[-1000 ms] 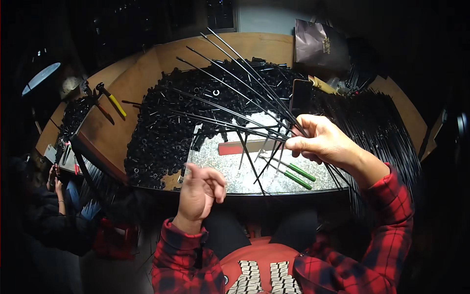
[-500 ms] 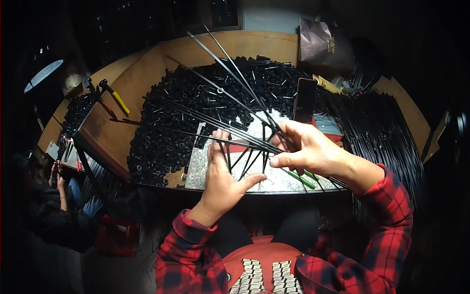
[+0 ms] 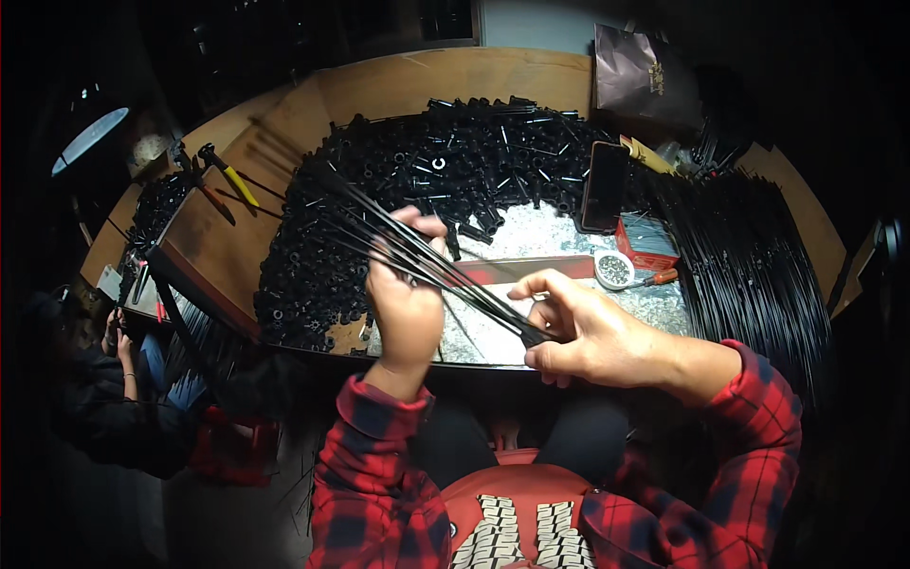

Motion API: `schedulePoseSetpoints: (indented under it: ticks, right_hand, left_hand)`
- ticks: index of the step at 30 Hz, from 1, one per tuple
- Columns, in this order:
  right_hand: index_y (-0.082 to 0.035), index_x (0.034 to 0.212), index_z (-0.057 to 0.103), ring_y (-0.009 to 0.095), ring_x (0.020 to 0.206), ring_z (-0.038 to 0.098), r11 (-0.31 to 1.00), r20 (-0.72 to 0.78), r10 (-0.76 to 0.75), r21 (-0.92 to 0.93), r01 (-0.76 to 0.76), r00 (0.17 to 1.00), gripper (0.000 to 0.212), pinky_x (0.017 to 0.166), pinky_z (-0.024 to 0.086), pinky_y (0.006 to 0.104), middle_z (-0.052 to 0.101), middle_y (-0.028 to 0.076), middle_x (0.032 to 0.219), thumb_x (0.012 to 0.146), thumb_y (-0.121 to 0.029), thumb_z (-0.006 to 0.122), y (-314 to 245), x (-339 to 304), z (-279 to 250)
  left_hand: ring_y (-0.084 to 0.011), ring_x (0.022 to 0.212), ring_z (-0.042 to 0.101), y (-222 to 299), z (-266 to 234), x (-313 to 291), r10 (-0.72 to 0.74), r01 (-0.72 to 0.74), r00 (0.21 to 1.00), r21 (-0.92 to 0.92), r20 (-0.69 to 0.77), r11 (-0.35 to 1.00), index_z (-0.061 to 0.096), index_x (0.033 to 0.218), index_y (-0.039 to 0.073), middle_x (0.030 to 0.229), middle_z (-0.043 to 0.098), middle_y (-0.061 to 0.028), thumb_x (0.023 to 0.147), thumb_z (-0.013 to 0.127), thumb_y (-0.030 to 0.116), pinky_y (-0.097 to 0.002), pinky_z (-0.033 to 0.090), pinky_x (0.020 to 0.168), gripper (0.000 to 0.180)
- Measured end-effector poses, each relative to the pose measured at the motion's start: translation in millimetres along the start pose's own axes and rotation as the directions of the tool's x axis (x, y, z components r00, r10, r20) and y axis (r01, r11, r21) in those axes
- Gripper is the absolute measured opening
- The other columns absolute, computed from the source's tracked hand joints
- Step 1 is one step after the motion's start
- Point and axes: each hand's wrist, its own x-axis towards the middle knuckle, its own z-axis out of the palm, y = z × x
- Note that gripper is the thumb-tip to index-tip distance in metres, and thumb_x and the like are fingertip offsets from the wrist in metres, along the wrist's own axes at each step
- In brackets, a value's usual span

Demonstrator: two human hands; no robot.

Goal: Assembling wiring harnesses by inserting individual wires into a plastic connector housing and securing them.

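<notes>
A bundle of thin black rods (image 3: 464,292) slants across the worktable, running from upper left to lower right. At its lower right end, my right hand (image 3: 602,332) is closed, pinching the gathered tips between thumb and fingers. Farther up the bundle, my left hand (image 3: 406,308) has its fingers curled around the rods, palm to the side. The rods' far ends blur over a heap of short black tubular parts (image 3: 502,152). Beneath the hands lies a speckled pale work surface (image 3: 512,341) with a flat reddish bar (image 3: 559,269) on it.
A small round dish (image 3: 614,271) of tiny parts sits beside an orange-handled tool (image 3: 661,277), a red box (image 3: 648,245) and an upright phone (image 3: 601,190). Many long black rods (image 3: 749,256) lie right. Yellow-handled pincers (image 3: 229,176) hang on the left divider; another person's hands (image 3: 121,339) work beyond.
The rods, fanned out and crossing before, are drawn together into a narrower bundle. My left hand's fingers have gone from outstretched to curled around them. My right hand has moved slightly down.
</notes>
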Motion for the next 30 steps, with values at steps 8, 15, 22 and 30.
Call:
schedulePoseSetpoints:
  ticks: [8, 15, 22, 30]
  right_hand:
    - [-0.002, 0.112, 0.039, 0.010, 0.057, 0.057, 0.996, -0.035, 0.025, 0.083, -0.022, 0.999, 0.027, 0.047, 0.046, 0.0225, 0.055, 0.003, 0.076, 0.091, -0.007, 0.056, 1, 2, 4]
    - [0.001, 0.103, 0.047, 0.009, 0.059, 0.059, 0.928, -0.159, -0.254, -0.318, 0.194, 0.954, 0.017, 0.048, 0.048, 0.0227, 0.059, 0.005, 0.075, 0.094, -0.011, 0.054, 7, 6, 8]
    - [0.002, 0.103, 0.054, 0.013, 0.069, 0.057, 0.876, -0.219, -0.402, -0.374, 0.304, 0.889, 0.017, 0.061, 0.046, 0.0275, 0.060, 0.008, 0.077, 0.091, -0.010, 0.057, 2, 22, 9]
    - [0.002, 0.088, 0.058, 0.014, 0.068, 0.053, 0.884, -0.245, -0.376, -0.384, 0.267, 0.894, 0.016, 0.062, 0.044, 0.0287, 0.057, 0.007, 0.072, 0.091, -0.013, 0.058, 9, 43, 4]
  left_hand:
    - [-0.0123, 0.088, 0.062, 15, 1, 4, -0.072, 0.073, 0.997, -0.022, 0.025, 0.997, 0.048, 0.117, -0.001, 0.091, 0.064, -0.0053, 0.084, 0.065, -0.003, -0.0267, 0.049, 0.086, 0.038]
    - [-0.0114, 0.082, 0.061, 13, 4, -3, -0.095, 0.102, 0.992, -0.075, 0.085, 0.992, 0.043, 0.120, 0.000, 0.087, 0.057, -0.0022, 0.085, 0.061, -0.006, -0.0258, 0.050, 0.081, 0.040]
    - [-0.0181, 0.093, 0.063, 5, 4, -18, -0.053, 0.025, 0.988, 0.187, 0.145, 0.982, 0.047, 0.119, -0.003, 0.109, 0.061, -0.0126, 0.080, 0.067, 0.000, -0.0282, 0.050, 0.080, 0.044]
    - [-0.0211, 0.092, 0.064, 20, 9, -20, -0.070, -0.008, 0.967, 0.304, 0.247, 0.953, 0.046, 0.121, -0.002, 0.108, 0.062, -0.0136, 0.079, 0.067, -0.001, -0.0313, 0.051, 0.081, 0.047]
